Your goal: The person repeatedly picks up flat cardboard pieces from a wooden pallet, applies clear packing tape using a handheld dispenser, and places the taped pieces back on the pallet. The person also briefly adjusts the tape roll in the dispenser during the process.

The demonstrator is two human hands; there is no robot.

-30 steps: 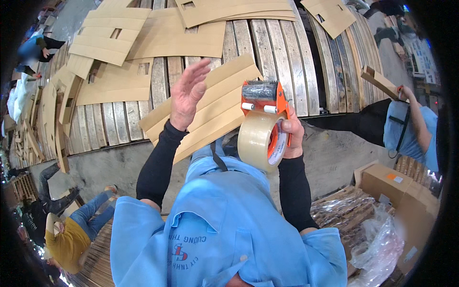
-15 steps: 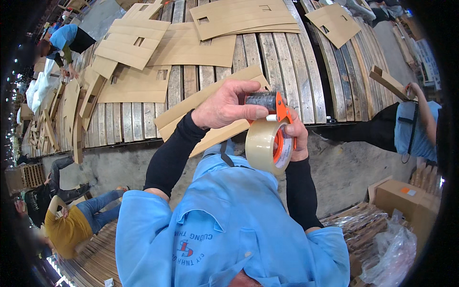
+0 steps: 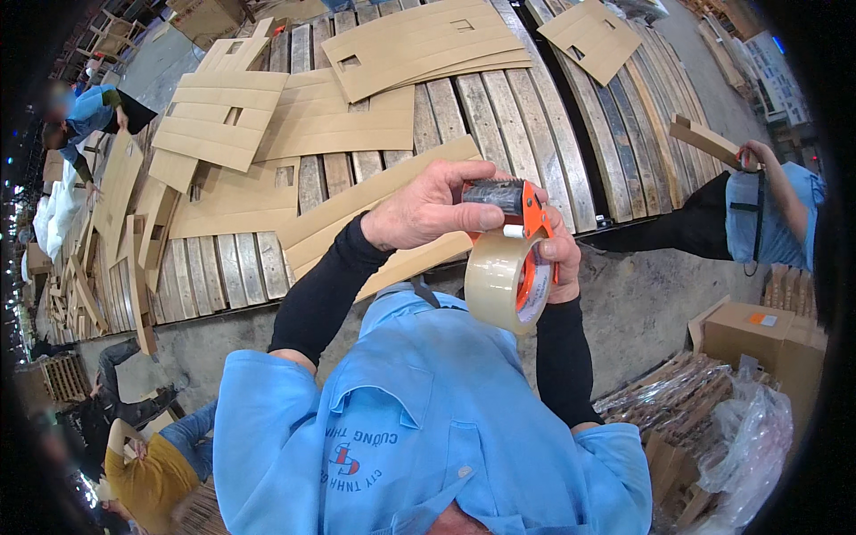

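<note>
Up in front of my chest I hold an orange tape dispenser [image 3: 535, 218] loaded with a wide roll of clear tape [image 3: 492, 283]. My left hand [image 3: 437, 207] pinches the dispenser's dark, toothed front end between thumb and fingers. From the other side my right hand [image 3: 562, 254] grips the orange frame beside the roll; part of its fingers is hidden behind the dispenser. Below my hands, a long folded cardboard piece [image 3: 383, 201] lies at the near edge of the slatted wooden platform [image 3: 241, 267].
Flat cardboard sheets with cut-outs [image 3: 428, 45] cover much of the platform. At the right a person in blue [image 3: 767, 214] holds a narrow cardboard piece [image 3: 709, 143]. Other people are at the left. A cardboard box [image 3: 744, 330] and plastic wrap [image 3: 740, 437] sit lower right.
My view has turned slightly, shifting the platform in the picture. Both hands keep hold of the tape dispenser, nearly unmoved. The person at far left has shifted among the cardboard.
</note>
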